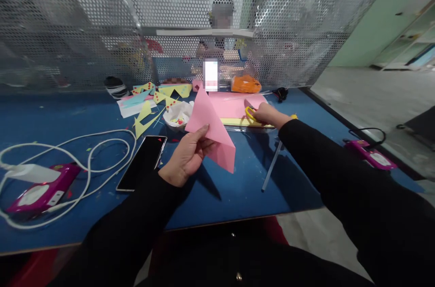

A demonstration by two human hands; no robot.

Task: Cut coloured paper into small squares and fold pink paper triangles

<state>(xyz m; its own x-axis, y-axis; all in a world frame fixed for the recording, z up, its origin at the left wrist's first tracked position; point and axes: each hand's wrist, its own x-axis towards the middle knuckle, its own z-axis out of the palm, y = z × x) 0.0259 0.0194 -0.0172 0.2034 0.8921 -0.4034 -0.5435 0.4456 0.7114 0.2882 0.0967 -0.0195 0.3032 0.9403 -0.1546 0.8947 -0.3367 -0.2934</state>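
A folded sheet of pink paper (pixel 211 126) is pinched in my left hand (pixel 188 153), raised above the blue table. Its pointed top leans up and its lower flap hangs open to the right. Farther right, my right hand (pixel 270 115) is closed round yellow-handled scissors (pixel 250 112), over stacked pink sheets (pixel 227 105). The scissors are apart from the folded paper. Left of the folded paper, a white paper-lined bowl (pixel 178 112) holds small red and yellow bits. Yellow paper offcuts (pixel 144 119) lie beside it.
A phone (pixel 144 160) lies left of my left hand, near a white cable (pixel 91 160) and a purple power strip (pixel 47 192). Another purple strip (pixel 370 153) sits at right. An orange packet (pixel 245 83) stands before the perforated metal screen (pixel 183 2). A grey stick (pixel 272 167) lies under my right arm.
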